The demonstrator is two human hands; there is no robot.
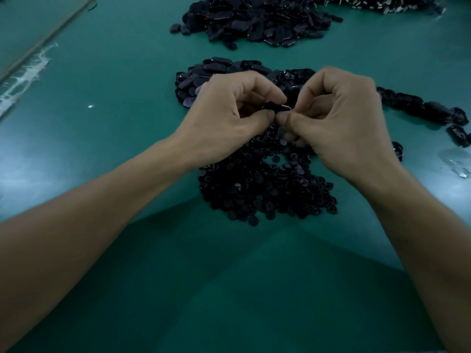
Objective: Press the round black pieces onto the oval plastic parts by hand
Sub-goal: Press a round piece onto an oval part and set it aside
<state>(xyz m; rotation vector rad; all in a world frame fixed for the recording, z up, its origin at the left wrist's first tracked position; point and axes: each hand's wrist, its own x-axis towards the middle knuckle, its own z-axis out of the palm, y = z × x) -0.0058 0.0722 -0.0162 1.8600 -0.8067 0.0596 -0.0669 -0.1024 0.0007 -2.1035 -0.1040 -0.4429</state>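
My left hand point(229, 118) and my right hand point(341, 123) meet fingertip to fingertip above the green table. Between them I pinch one black oval plastic part point(276, 107); only its top edge shows. Whether a round piece sits on it is hidden by my fingers. A heap of small round black pieces point(267, 189) lies right below my hands. A pile of loose oval parts point(204, 77) lies just beyond my left hand.
A larger heap of oval parts point(254, 21) lies farther back. A row of glossy black parts point(420, 108) trails off to the right. Metal pins point(382, 2) sit at the top right, a clear plastic scrap point(456, 164) at the right edge, white tape residue point(23, 75) at the left.
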